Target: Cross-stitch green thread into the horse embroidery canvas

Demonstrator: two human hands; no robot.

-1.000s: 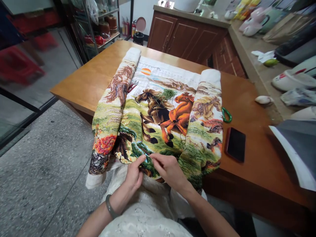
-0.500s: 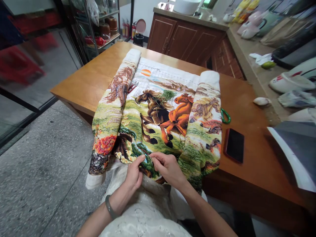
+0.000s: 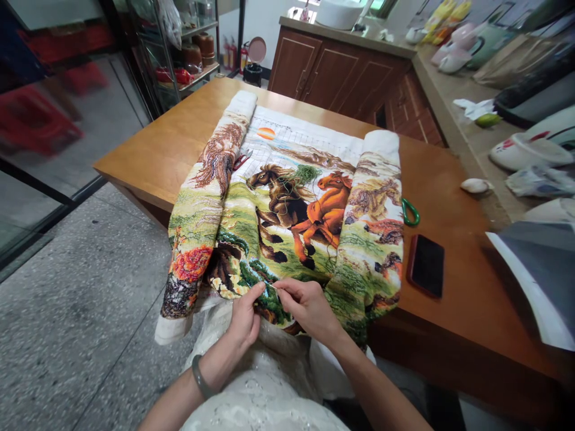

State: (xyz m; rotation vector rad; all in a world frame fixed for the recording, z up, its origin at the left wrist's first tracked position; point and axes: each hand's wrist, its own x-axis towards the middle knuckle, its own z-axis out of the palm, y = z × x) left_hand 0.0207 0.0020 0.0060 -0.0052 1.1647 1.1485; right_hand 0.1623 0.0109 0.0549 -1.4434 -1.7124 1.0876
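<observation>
Apparently mid-stitch: R hand [image 3: 309, 304] pinches a needle-like thing [image 3: 272, 285] near the close edge of the embroidered cloth [image 3: 238, 209], which lies partly on table [image 3: 148, 140], sides rolled, close edge over lap [image 3: 260, 383]. L hand [image 3: 245, 316] grips that edge, thumb on top; next move prob. needs cloth held taut.

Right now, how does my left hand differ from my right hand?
Your left hand holds the picture cloth, thumb on top; your right hand pinches a thin, needle-like thing. A bangle circles the left hand's wrist; the right hand's shows none. Both hands are bare and close together at the cloth's near edge.
</observation>
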